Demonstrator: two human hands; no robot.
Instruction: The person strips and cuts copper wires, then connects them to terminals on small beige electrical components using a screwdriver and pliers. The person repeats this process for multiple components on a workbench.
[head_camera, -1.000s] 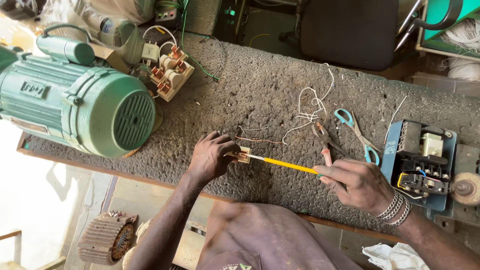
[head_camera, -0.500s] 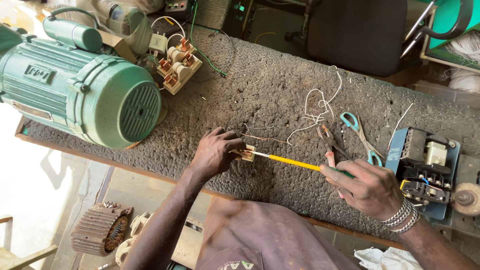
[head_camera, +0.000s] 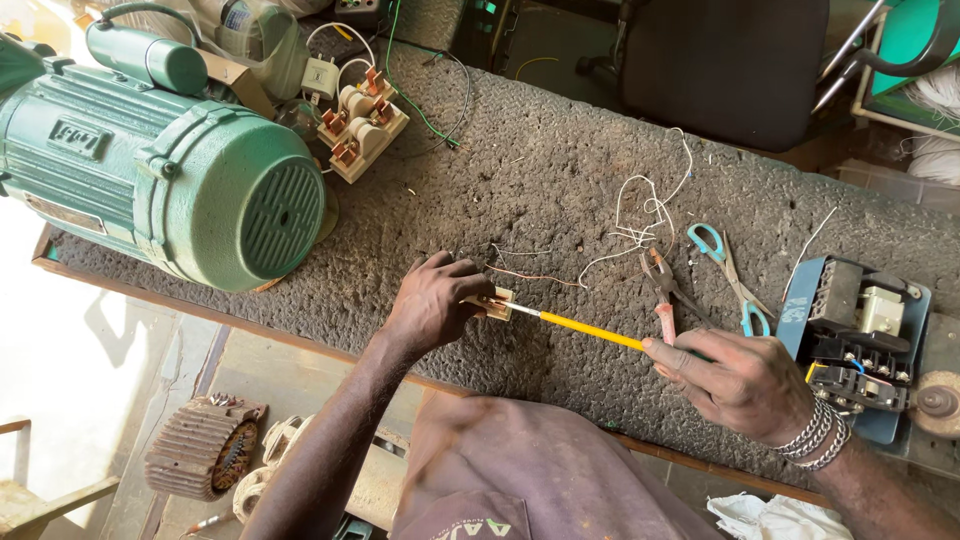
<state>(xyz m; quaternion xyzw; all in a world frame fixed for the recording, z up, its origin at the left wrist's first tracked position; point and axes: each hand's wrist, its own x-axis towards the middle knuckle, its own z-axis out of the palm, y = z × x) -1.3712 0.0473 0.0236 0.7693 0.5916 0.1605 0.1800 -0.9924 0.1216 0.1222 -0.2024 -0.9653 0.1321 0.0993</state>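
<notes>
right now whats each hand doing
Left hand: closed on a small cream terminal block.
Right hand: closed on a yellow-handled screwdriver.

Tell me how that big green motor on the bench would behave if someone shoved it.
The green motor looks like ribbed cast metal, so probably heavy and hard to shift. The rough bench top would likely grip it. Its round body might rock, though its base is hidden.
</notes>
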